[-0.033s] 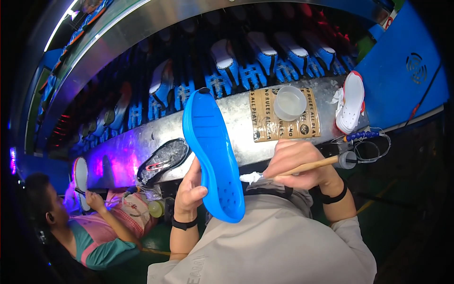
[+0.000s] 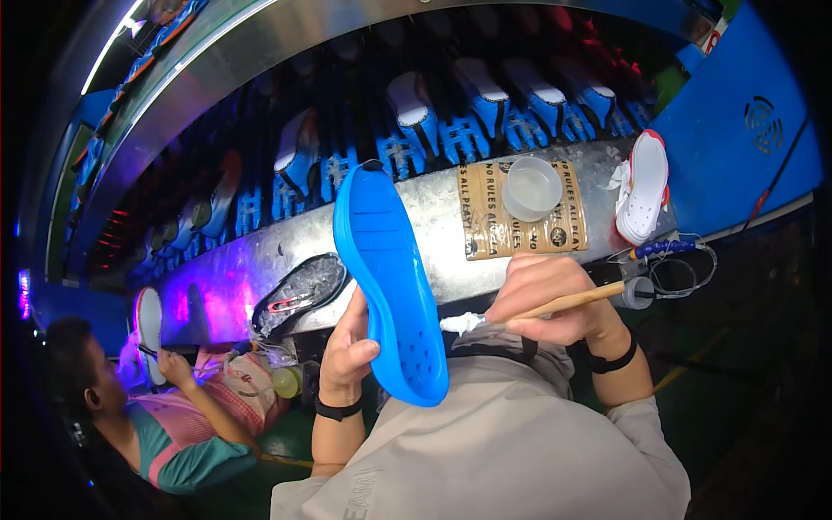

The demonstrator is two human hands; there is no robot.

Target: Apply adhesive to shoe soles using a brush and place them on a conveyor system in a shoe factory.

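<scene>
A blue shoe sole (image 2: 394, 260) is tilted up in front of me, its hollow inner face toward me. Its forefoot has grooves, and small round holes dot the heel end nearest my body. My left hand (image 2: 348, 342) is closed around its left edge, thumb on the side wall. In my right hand (image 2: 546, 295) is a wooden-handled brush (image 2: 568, 301), gripped between the fingers. The white brush tip is at the sole's right edge, near the heel; whether it touches cannot be told.
A metal ledge (image 2: 407, 204) bears a dark oval tray (image 2: 299, 295), cardboard (image 2: 485, 234) under a plastic cup (image 2: 531, 189), and a red-and-white sole (image 2: 644, 186). Beyond, shoes hang on blue holders (image 2: 464, 137). At left, a co-worker (image 2: 173, 425) holds another sole (image 2: 149, 334).
My right hand and the brush have shifted very slightly up and to the right. The blue sole is almost still.
</scene>
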